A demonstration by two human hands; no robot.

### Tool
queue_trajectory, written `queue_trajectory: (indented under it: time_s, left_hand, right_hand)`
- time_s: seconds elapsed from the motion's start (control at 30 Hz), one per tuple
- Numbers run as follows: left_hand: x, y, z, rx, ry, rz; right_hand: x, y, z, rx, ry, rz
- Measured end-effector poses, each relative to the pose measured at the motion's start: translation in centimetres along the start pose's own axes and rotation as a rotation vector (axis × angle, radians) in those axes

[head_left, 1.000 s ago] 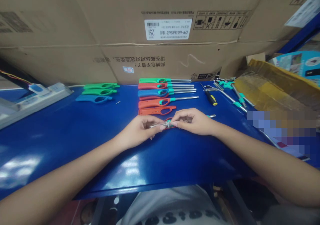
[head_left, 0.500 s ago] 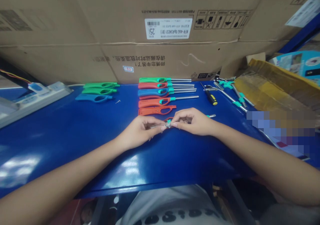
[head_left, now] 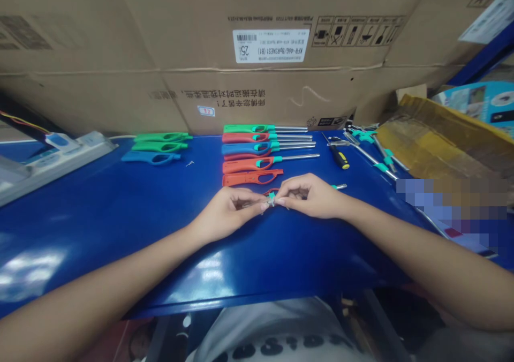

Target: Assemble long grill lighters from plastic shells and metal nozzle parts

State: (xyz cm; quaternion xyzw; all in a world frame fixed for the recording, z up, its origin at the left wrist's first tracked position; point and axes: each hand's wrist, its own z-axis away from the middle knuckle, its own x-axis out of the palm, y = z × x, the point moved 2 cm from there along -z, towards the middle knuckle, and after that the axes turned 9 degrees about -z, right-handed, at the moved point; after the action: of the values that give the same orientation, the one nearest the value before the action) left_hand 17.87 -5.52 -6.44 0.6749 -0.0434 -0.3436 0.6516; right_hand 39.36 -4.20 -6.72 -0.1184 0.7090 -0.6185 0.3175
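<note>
My left hand (head_left: 225, 212) and my right hand (head_left: 313, 196) meet over the blue table, both closed in fingertip pinches. Between them is a small silvery lighter part (head_left: 272, 202), its shape mostly covered by the fingers. Just behind it shows a teal piece (head_left: 272, 195), with a bit of red rim around it. From behind my right hand pokes the end of a metal lighter tube (head_left: 341, 186). An orange lighter shell (head_left: 251, 178) lies just beyond the fingers. Further back, several gas lighters (head_left: 247, 149) in green, red and blue are lined up, metal tubes to the right.
Green and blue lighter shells (head_left: 151, 158) and tiny screws (head_left: 190, 163) lie left. A yellow-black screwdriver (head_left: 340, 157) and teal-ended metal tubes (head_left: 377, 164) are right, beside a taped cardboard box (head_left: 437, 142). A power strip (head_left: 60, 161) stands far left; cardboard (head_left: 160, 40) walls the back.
My fingertips have shifted very slightly around the small part. Both hands stay in place, and everything else on the table lies as before.
</note>
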Motion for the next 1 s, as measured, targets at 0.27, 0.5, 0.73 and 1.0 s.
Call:
queue_trajectory:
  time_s: [0.27,0.5,0.73,1.0]
  left_hand:
    - [-0.11,-0.13,0.01,-0.051,-0.017,0.011]
    - [-0.21,0.07,-0.01,-0.086,-0.025,0.027]
    - [-0.37,-0.20,0.00,-0.084,-0.028,0.018]
    - [-0.19,-0.31,0.09,-0.090,-0.002,0.020]
  right_hand:
    - [-0.01,0.05,-0.03,-0.013,0.011,0.024]
    - [-0.10,-0.02,0.04,-0.028,0.004,-0.015]
    - [-0.15,-0.03,-0.05,-0.006,0.047,-0.099]
    - [0.04,-0.27,-0.14,0.029,0.098,-0.160]
